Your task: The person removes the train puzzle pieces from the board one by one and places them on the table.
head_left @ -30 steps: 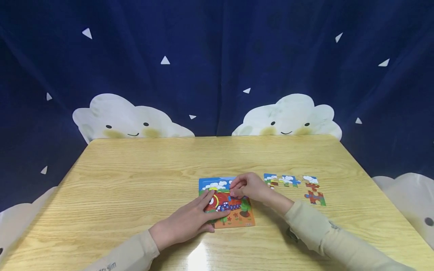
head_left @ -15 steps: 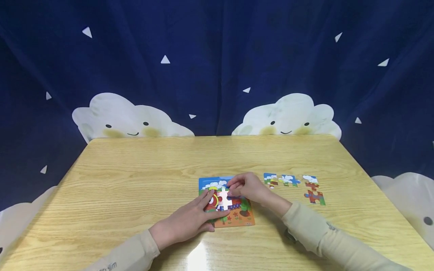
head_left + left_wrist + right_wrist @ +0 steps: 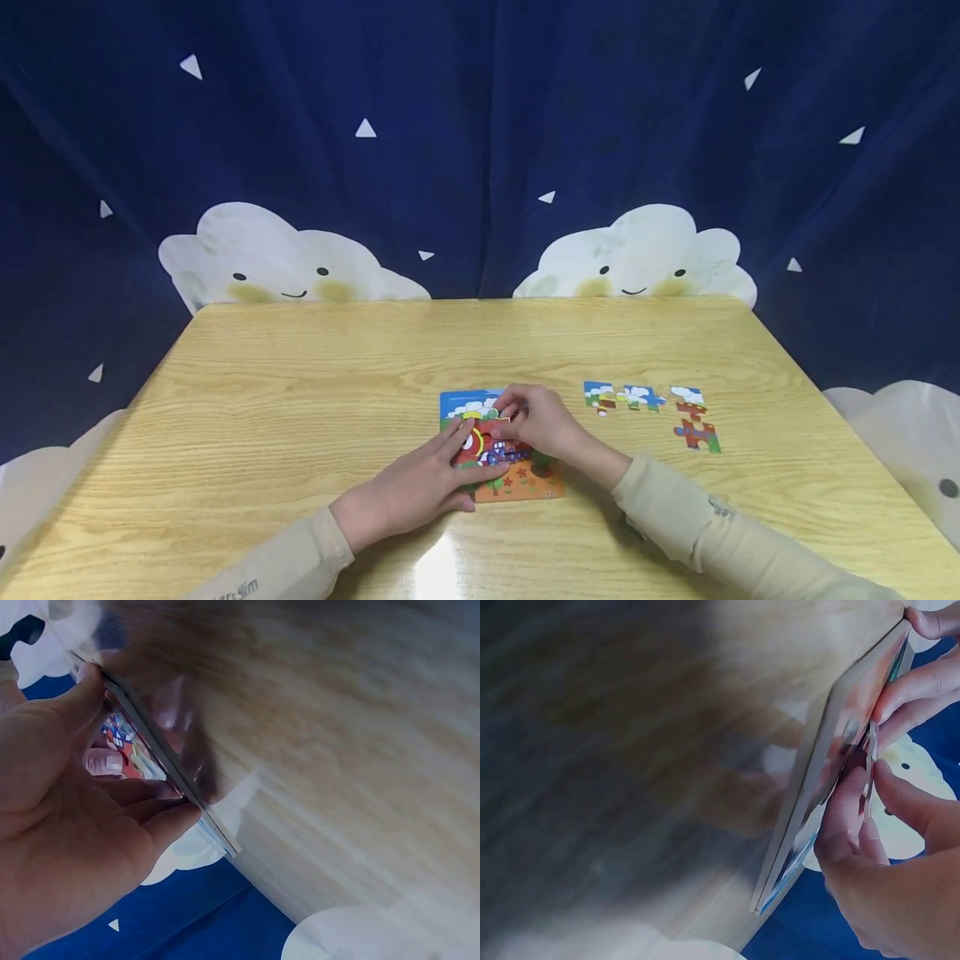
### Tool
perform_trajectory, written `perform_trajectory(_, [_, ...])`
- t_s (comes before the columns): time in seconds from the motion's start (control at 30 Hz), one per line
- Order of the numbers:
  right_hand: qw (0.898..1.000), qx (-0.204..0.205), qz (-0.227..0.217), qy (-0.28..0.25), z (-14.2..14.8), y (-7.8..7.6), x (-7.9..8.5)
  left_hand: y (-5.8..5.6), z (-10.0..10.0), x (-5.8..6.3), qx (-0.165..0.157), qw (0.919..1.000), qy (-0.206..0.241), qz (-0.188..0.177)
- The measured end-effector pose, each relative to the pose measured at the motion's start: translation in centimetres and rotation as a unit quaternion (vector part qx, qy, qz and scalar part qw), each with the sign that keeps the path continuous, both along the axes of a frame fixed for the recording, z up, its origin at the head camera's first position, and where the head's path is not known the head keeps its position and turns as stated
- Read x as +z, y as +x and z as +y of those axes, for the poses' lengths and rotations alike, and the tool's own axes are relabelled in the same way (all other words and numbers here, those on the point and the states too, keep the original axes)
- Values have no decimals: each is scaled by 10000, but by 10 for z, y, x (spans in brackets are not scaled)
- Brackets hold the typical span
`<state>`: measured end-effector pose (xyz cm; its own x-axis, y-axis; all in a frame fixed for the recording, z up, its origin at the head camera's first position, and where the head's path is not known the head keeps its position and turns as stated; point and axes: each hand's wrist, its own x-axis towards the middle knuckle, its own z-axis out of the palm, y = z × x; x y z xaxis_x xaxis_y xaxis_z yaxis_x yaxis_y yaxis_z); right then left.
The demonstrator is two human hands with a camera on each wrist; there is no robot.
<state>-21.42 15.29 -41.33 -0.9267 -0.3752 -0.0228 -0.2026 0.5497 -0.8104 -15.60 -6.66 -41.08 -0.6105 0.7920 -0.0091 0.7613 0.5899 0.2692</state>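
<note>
A square jigsaw board point(image 3: 525, 486) with a red vehicle, clouds and orange ground lies on the table. My left hand point(image 3: 420, 482) rests over its left side, fingers extended across the picture. In the left wrist view, fingertips of that hand touch the edge of the board point(image 3: 154, 742). Over the board's upper middle, my right hand point(image 3: 546, 423) pinches a thin puzzle piece point(image 3: 871, 769) between thumb and fingers. The right wrist view shows this piece tilted up from the board surface, close to the left fingertips. Fingers hide parts of the picture.
To the right of the board lie several loose pieces: a blue-edged piece point(image 3: 597, 392), a cloud piece point(image 3: 637, 395), another cloud piece point(image 3: 687, 395) and a red-and-green piece point(image 3: 699, 436). A dark blue curtain point(image 3: 480, 150) hangs behind the wooden table point(image 3: 300, 383).
My right hand has moved slightly left over the board with the piece, whose face flashed white half a second ago and now looks red. My left hand has stayed in place.
</note>
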Motion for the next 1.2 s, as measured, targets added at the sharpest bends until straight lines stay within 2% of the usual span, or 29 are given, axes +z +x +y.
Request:
perform_trajectory(0.33, [9991,-311,-272,-122,-1,-1,0,0,0,0,23,10000,-20,-31])
perform_trajectory(0.57, [9960,-521,-571,-456,13,-2,2,0,1,1,59,9999,-1,-89])
perform_trajectory(0.77, [9934,-571,-658,-741,46,0,2,0,0,1,110,9998,-6,-147])
perform_trajectory(0.9, [9927,-648,-695,-744,73,2,3,1,0,1,100,9998,7,-165])
perform_trajectory(1.07, [9928,-807,-725,-503,109,6,7,2,0,1,118,9999,19,-115])
perform_trajectory(1.2, [9927,-1070,-517,-224,136,10,7,2,0,1,137,9998,56,-110])
